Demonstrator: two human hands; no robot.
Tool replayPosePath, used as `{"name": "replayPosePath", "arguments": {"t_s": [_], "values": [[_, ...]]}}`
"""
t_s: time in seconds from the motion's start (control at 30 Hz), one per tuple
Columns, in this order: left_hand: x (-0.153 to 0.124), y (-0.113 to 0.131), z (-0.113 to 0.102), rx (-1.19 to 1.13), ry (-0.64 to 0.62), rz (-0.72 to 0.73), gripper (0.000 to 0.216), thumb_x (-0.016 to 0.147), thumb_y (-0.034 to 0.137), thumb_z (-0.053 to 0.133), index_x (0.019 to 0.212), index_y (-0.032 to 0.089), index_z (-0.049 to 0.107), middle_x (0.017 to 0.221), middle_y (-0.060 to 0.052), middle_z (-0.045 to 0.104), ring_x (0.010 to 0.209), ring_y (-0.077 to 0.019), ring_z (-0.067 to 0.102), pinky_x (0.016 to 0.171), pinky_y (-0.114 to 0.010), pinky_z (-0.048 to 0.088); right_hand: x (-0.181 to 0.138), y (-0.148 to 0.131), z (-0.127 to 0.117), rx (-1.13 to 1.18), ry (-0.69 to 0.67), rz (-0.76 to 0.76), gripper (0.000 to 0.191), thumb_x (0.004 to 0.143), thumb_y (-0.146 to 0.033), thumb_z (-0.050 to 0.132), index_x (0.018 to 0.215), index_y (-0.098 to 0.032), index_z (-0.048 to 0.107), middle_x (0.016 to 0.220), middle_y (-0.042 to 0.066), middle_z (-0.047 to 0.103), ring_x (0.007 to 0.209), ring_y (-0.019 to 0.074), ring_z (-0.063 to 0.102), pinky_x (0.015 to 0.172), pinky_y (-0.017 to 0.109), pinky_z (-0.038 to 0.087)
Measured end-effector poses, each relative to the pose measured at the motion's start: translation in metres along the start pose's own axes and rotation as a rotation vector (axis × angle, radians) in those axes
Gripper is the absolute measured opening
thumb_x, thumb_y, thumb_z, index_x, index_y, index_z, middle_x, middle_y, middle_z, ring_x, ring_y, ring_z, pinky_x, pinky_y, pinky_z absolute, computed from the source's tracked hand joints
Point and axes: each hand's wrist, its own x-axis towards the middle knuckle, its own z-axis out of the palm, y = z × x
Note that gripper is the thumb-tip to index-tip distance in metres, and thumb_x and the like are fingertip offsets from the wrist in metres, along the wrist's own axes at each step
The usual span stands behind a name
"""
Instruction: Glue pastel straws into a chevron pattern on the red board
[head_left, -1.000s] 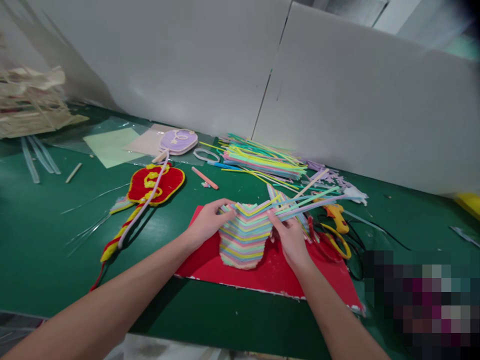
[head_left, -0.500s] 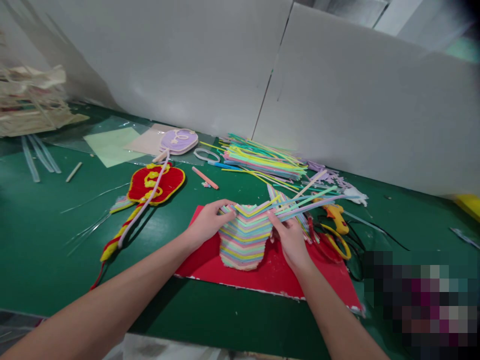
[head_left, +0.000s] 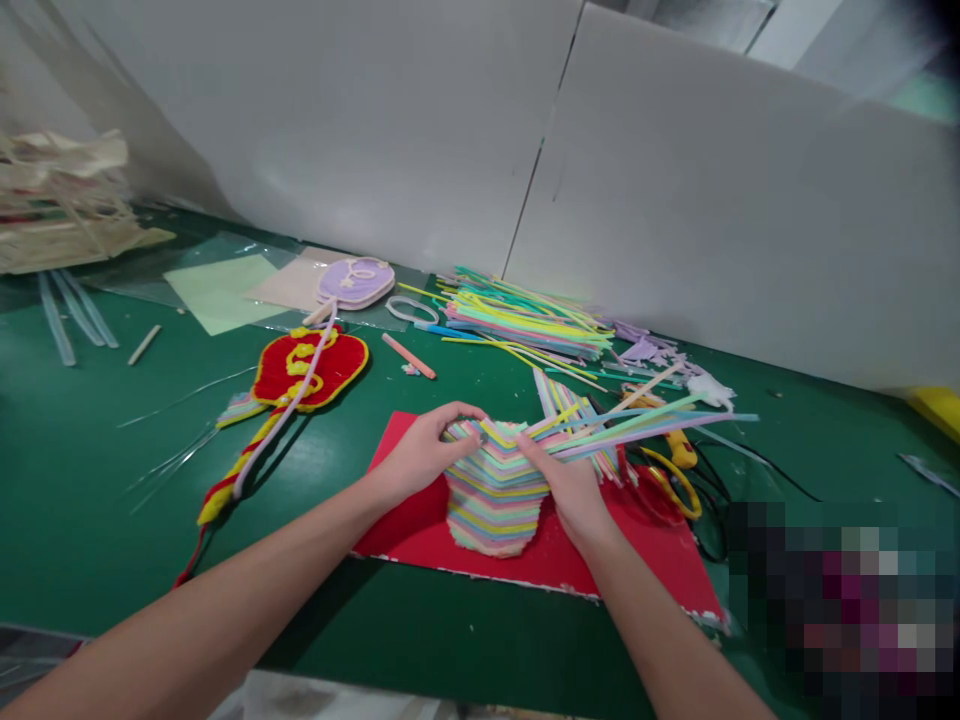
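A striped pastel panel of pipe cleaners laid side by side in chevrons [head_left: 496, 505] is held up over a red board [head_left: 409, 540]. My left hand [head_left: 427, 447] pinches its upper left edge between thumb and fingers. My right hand [head_left: 571, 487] grips the upper right side, its thumb on the front. From this side the long loose pipe cleaner ends [head_left: 652, 420] stick out to the right, over a second striped piece [head_left: 559, 395] lying behind. The fingers behind the panel are hidden.
Left on the green table lies a red and yellow fan-shaped ornament [head_left: 281, 372], with a lilac one [head_left: 356, 282] behind. A pile of pipe cleaners [head_left: 532, 320] lies by the wall. Right are scissors [head_left: 679, 485], an orange glue gun [head_left: 681, 450] and a black cord.
Both hands have brought the panel slightly lower and to the right. My right hand has shifted inward along its top, and the loose ends have swung lower and further right.
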Motion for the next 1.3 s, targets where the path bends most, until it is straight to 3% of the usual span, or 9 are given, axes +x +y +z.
{"name": "replayPosePath", "arguments": {"t_s": [0.2, 0.5, 0.8, 1.3], "values": [[-0.0010, 0.0017, 0.0008, 0.071, -0.027, 0.022, 0.032, 0.077, 0.037, 0.060, 0.102, 0.017, 0.062, 0.093, -0.002, 0.067, 0.078, -0.0161, 0.062, 0.066, -0.024, 0.049, -0.0015, -0.0014, 0.0038, -0.005, 0.080, -0.044, 0.053, 0.060, -0.037, 0.081, 0.107, -0.016, 0.067, 0.104, 0.006, 0.073, 0.104, 0.0264, 0.065, 0.093, 0.043, 0.051], [-0.0005, 0.0022, 0.0009, 0.123, -0.014, 0.024, 0.032, 0.076, 0.038, 0.059, 0.101, 0.018, 0.062, 0.092, -0.002, 0.067, 0.077, -0.0157, 0.061, 0.066, -0.024, 0.049, -0.0009, 0.0024, 0.0040, -0.044, 0.094, -0.071, 0.058, 0.060, -0.038, 0.080, 0.112, -0.016, 0.065, 0.105, 0.007, 0.072, 0.105, 0.0266, 0.065, 0.094, 0.042, 0.050], [0.0015, 0.0000, 0.0029, 0.005, -0.006, -0.022, 0.030, 0.073, 0.041, 0.064, 0.090, 0.016, 0.061, 0.074, 0.001, 0.062, 0.067, -0.0133, 0.057, 0.059, -0.022, 0.043, -0.0023, 0.0046, 0.0034, -0.103, 0.099, 0.003, 0.050, 0.057, -0.042, 0.081, 0.097, -0.016, 0.070, 0.106, 0.008, 0.072, 0.102, 0.0283, 0.065, 0.090, 0.042, 0.052], [0.0013, -0.0023, 0.0017, -0.049, -0.039, -0.033, 0.030, 0.074, 0.032, 0.060, 0.100, 0.018, 0.061, 0.076, 0.002, 0.062, 0.068, -0.0135, 0.059, 0.060, -0.022, 0.045, -0.0019, 0.0034, 0.0040, -0.077, 0.120, -0.003, 0.053, 0.057, -0.040, 0.081, 0.103, -0.016, 0.068, 0.107, 0.008, 0.072, 0.105, 0.0273, 0.065, 0.092, 0.042, 0.052]]}}
